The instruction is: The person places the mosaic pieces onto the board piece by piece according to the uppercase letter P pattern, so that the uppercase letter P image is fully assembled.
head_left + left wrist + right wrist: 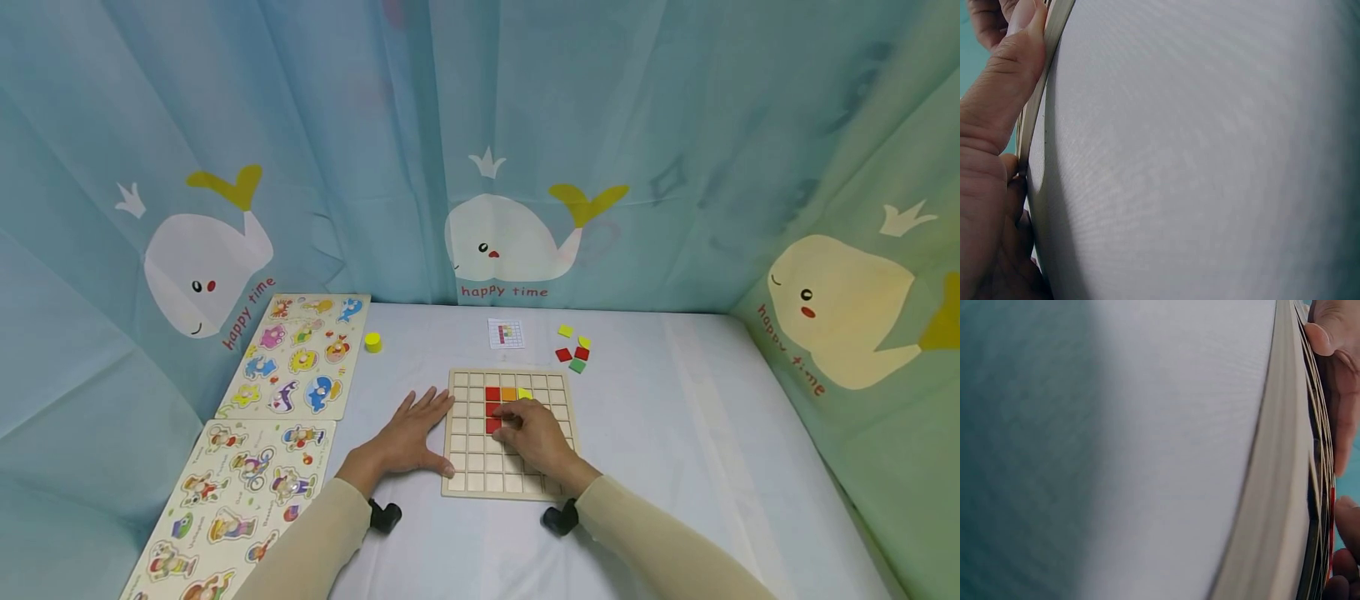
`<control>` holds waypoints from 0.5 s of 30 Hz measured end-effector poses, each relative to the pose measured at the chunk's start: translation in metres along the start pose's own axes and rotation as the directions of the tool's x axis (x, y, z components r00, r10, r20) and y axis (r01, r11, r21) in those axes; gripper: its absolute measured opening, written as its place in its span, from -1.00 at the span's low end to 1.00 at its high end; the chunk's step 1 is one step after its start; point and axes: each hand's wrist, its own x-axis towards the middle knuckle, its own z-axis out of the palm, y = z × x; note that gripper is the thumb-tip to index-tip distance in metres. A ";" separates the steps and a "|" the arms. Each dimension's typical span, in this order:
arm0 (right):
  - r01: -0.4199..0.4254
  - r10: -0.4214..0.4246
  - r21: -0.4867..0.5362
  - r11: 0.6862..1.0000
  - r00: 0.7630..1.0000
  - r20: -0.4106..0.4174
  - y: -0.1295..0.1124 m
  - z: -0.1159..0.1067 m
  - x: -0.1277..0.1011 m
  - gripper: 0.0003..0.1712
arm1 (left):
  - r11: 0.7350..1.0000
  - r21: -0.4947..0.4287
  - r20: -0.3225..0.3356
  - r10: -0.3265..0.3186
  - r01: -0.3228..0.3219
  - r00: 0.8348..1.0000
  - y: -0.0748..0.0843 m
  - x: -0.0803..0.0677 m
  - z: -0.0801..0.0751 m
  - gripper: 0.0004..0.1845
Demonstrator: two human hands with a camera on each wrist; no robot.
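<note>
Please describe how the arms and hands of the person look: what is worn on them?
Both arms wear long beige sleeves reaching the wrists. The left hand and right hand are bare, with no gloves or rings visible. A small black device, seemingly strapped on, sits under each wrist.

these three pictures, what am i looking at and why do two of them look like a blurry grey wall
There is no machine: a person works with two bare hands and wears three cameras. The wide picture comes from the head. The other two come from the wrists, so close to the white table that it fills them.

The left hand lies flat, thumb against the edge of a wooden grid board. The right hand rests on the board beside red tiles; whether it pinches one is hidden. Loose tiles, a small card, a yellow peg and two animal puzzles lie around.
</note>
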 end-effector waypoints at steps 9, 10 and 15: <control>0.007 -0.006 0.097 0.995 1.000 -0.014 0.003 -0.002 -0.001 -0.68 | 1.000 -0.006 -0.002 -0.010 0.010 1.000 0.000 0.000 0.001 0.36; 0.008 -0.007 0.105 0.994 1.000 -0.014 0.003 -0.002 -0.001 -0.68 | 1.000 -0.006 -0.003 -0.010 0.010 1.000 0.000 0.000 0.001 0.36; -0.036 0.035 0.163 0.986 0.999 0.010 0.003 -0.008 -0.001 -0.67 | 1.000 -0.010 -0.001 -0.014 0.014 1.000 0.001 0.000 0.001 0.36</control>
